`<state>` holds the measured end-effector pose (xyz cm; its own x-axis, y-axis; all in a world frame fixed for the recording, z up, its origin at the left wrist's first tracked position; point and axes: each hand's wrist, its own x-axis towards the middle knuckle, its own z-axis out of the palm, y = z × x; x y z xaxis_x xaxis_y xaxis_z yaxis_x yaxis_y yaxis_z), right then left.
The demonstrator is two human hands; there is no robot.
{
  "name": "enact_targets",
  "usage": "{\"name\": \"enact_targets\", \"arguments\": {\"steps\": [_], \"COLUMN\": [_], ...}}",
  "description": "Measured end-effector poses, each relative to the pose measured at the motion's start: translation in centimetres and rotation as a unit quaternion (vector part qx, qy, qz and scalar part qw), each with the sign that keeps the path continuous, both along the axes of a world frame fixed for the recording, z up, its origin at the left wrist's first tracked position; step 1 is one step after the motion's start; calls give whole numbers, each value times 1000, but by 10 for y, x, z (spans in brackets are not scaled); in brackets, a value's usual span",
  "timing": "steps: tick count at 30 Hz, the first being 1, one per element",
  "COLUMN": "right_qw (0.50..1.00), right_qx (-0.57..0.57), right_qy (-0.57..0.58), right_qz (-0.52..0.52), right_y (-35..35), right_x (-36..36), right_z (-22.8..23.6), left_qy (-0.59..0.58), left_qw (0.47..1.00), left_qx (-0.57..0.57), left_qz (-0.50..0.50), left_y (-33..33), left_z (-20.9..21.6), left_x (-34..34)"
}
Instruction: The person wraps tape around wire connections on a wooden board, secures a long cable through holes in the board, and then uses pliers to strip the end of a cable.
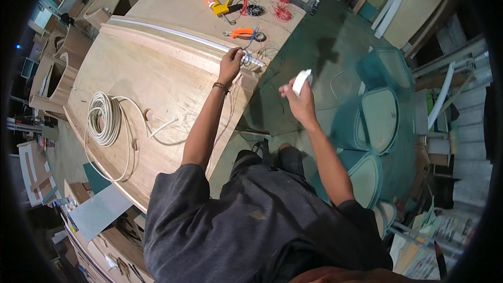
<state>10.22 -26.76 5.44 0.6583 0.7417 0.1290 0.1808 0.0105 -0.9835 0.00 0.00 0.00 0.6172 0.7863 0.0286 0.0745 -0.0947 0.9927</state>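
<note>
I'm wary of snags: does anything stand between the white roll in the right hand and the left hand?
A shiny piece juts past the left hand toward the white roll in the right hand; beyond it, nothing visible blocks the gap.

Two hands (229, 67) (301, 107), one roll (302, 82) (one drill (302, 3))
</note>
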Motion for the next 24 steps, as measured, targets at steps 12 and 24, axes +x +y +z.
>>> {"name": "enact_targets", "arguments": {"steps": [12, 24], "right_qw": [976, 938], "right_qx": [-121, -83], "right_qy": [-162, 64], "right_qz": [83, 330], "right_y": [288, 372], "right_x": [184, 195], "right_z": [-52, -58], "left_qy": [71, -63], "left_qw": [991, 944], "left_qx": [-108, -223], "left_qz": [-24, 235], "left_y": [102, 98], "left_z": [-44, -31], "left_x": [129, 104]}}
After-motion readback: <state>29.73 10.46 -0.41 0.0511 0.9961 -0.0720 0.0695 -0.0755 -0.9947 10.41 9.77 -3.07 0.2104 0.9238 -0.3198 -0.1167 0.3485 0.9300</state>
